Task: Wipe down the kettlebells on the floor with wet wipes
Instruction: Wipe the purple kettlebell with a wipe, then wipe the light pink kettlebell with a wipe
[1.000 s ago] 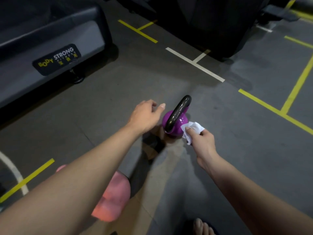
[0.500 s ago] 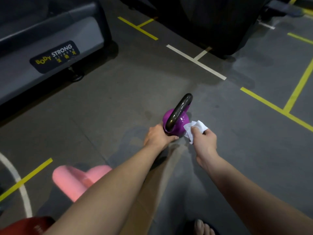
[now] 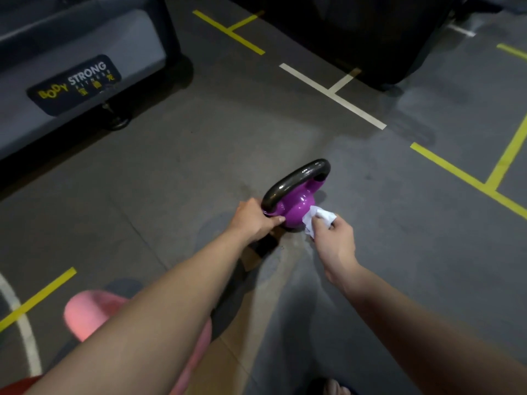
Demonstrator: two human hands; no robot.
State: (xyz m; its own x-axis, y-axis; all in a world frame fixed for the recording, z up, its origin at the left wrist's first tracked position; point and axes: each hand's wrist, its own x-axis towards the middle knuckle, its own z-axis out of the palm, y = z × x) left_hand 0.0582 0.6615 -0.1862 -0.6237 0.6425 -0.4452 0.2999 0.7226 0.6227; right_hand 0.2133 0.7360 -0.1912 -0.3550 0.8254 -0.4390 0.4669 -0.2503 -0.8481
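A purple kettlebell (image 3: 296, 208) with a black handle stands on the grey floor at mid-frame. My left hand (image 3: 253, 219) grips its near left side, at the foot of the handle. My right hand (image 3: 332, 238) holds a crumpled white wet wipe (image 3: 319, 218) pressed against the bell's right side. A pink kettlebell (image 3: 91, 315) lies at the lower left, partly hidden by my left forearm. A red object (image 3: 11, 387) shows at the bottom left corner; only a sliver is visible.
A grey machine base (image 3: 79, 81) with a "Body Strong" label runs along the upper left. A dark piece of equipment (image 3: 356, 32) stands at the top centre. Yellow and white lines mark the floor. My foot (image 3: 333, 387) shows at the bottom edge.
My left hand came down from above the kettlebell and took hold of its left side. The kettlebell has turned, so its handle now shows more broadside. The wipe stays against the right side.
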